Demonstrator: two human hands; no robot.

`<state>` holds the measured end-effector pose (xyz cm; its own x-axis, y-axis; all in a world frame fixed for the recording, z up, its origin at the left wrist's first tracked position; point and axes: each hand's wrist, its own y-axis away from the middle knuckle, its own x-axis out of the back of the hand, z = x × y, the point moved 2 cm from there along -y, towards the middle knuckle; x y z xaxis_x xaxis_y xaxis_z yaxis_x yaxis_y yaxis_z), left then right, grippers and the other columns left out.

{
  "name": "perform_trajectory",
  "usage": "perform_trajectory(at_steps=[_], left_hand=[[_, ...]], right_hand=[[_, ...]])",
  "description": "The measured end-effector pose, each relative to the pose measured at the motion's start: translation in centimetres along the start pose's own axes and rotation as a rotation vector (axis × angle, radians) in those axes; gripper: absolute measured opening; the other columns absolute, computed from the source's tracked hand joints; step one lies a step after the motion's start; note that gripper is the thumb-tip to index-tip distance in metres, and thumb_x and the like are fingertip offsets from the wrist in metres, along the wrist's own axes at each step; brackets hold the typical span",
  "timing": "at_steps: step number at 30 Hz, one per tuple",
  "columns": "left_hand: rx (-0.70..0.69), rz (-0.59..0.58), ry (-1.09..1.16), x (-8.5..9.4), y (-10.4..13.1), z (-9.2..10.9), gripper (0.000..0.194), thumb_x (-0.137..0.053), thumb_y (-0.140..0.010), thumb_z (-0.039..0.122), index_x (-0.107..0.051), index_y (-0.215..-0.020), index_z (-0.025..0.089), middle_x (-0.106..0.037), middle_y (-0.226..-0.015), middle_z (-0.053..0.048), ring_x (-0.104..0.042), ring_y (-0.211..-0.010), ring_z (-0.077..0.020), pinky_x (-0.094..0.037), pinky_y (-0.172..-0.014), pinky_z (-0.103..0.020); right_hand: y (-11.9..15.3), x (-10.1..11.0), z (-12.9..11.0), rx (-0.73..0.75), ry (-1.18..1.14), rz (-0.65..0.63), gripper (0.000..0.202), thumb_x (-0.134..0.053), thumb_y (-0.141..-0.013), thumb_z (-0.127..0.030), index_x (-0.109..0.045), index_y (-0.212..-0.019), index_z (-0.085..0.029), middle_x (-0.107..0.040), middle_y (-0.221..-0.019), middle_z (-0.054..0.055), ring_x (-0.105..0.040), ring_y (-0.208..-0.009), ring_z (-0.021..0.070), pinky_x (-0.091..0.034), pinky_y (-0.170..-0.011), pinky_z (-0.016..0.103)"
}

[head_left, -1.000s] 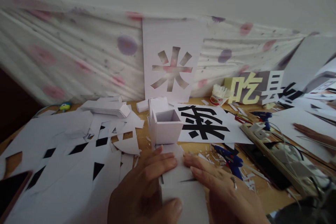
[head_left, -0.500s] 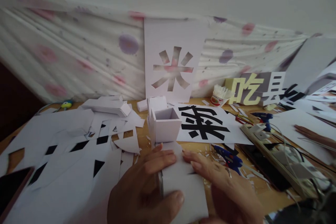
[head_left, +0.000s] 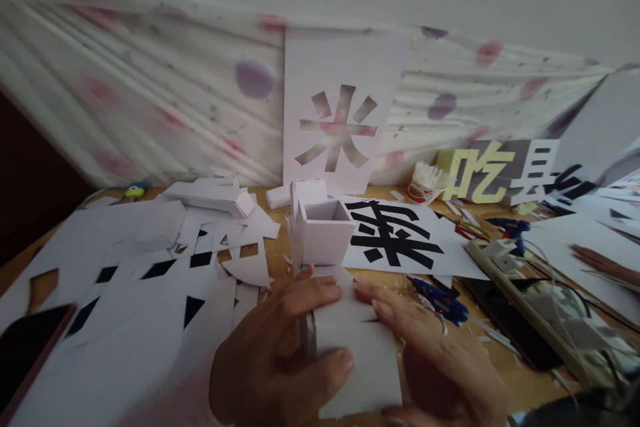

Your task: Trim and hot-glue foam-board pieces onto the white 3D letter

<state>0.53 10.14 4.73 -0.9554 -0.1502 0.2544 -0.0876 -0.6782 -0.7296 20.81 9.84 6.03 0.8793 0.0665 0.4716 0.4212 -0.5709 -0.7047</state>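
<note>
A white boxy foam-board piece [head_left: 357, 360] lies in front of me, its long flat face upward. My left hand [head_left: 280, 347] is closed on its left side, fingers across the far part and thumb lower on the face. From the right, my right hand [head_left: 440, 353] grips it, with fingertips on the upper right edge; its lower fingers are partly hidden. A dark slit shows on the face near the right fingertips. Just beyond my fingers stands an open-topped white box section [head_left: 325, 240], seemingly part of the same piece; I cannot tell whether they are joined.
Cut paper sheets [head_left: 150, 320] and a phone [head_left: 35, 353] lie left. A blue glue gun [head_left: 443, 300], power strip [head_left: 520, 313] and dark phone [head_left: 515, 320] sit right. Behind are a black-character sheet [head_left: 400, 237] and a cut-out board [head_left: 345, 53]. Another person's hand [head_left: 605, 263] rests far right.
The view has shifted slightly, so the surroundings appear a little farther right. Both hands keep nearly the same hold on the foam-board piece.
</note>
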Motion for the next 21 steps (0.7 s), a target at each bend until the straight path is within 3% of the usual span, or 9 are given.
perform_trajectory(at_steps=[5, 10, 14, 21], left_hand=[[0.050, 0.015, -0.017, -0.3, 0.7, -0.3, 0.035, -0.057, -0.092, 0.046, -0.062, -0.122, 0.030, -0.073, -0.118, -0.001, -0.065, -0.118, -0.0172, -0.047, -0.108, -0.025], [0.102, 0.011, -0.015, -0.1, 1.3, -0.5, 0.036, -0.057, -0.090, 0.048, -0.062, -0.123, 0.033, -0.072, -0.121, 0.001, -0.062, -0.122, -0.0178, -0.048, -0.108, -0.025], [0.116, -0.039, -0.009, 0.5, 1.2, -1.0, 0.037, -0.058, -0.091, 0.044, -0.062, -0.125, 0.033, -0.071, -0.125, 0.000, -0.060, -0.125, -0.0193, -0.052, -0.104, -0.025], [0.130, -0.101, 0.057, 1.3, 0.0, -0.9, 0.035, -0.062, -0.090, 0.042, -0.063, -0.124, 0.033, -0.071, -0.123, -0.007, -0.069, -0.112, -0.0273, -0.066, -0.075, -0.030]], right_hand=[[-0.1, 0.0, 0.2, 0.004, 0.007, 0.004, 0.061, -0.069, -0.088, -0.040, -0.051, -0.143, -0.021, -0.058, -0.144, 0.007, -0.058, -0.128, 0.0233, -0.044, -0.112, 0.031], [0.4, -1.2, 0.3, -0.054, -0.138, 0.144, 0.061, -0.069, -0.088, -0.039, -0.050, -0.143, -0.024, -0.063, -0.138, 0.009, -0.060, -0.126, 0.0280, -0.051, -0.106, 0.043], [0.6, -2.4, 0.2, -0.038, -0.236, 0.192, 0.059, -0.065, -0.090, -0.036, -0.044, -0.144, -0.026, -0.058, -0.142, 0.012, -0.056, -0.130, 0.0296, -0.049, -0.106, 0.050], [0.0, -2.1, 0.7, 0.012, -0.087, 0.013, 0.062, -0.058, -0.083, -0.004, -0.046, -0.138, -0.030, -0.046, -0.152, 0.010, -0.049, -0.137, 0.0288, -0.049, -0.106, 0.047]])
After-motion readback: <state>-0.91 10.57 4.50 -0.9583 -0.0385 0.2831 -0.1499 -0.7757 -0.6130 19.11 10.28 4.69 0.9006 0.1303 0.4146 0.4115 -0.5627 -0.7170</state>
